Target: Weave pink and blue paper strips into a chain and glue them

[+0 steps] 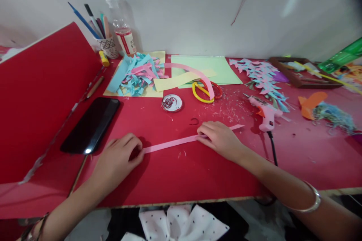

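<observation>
Craft workspace: glue gun (268, 116), scissors (201, 88), heaped paper strips (140, 73)

On the tabletop (175, 180), a paper strip (169, 144) is lying across the near middle, running from the left grip (120, 156) to beyond the right grip (220, 138). Left of these, a phone (92, 124) is resting beside a board (42, 94). At far left, a cup (109, 49) is holding pens (85, 21), and a bottle (126, 40) is standing just right of it. Right of the bottle and nearer, paper scraps (138, 73) are lying on a sheet (158, 56). Nearer still, a dish (176, 104) is holding threads (169, 101); scissors (207, 101) are lying to its right. At right, a glue gun (267, 116) is resting before a fringed garland (260, 75), and a tray (328, 84) is sitting at far right.
</observation>
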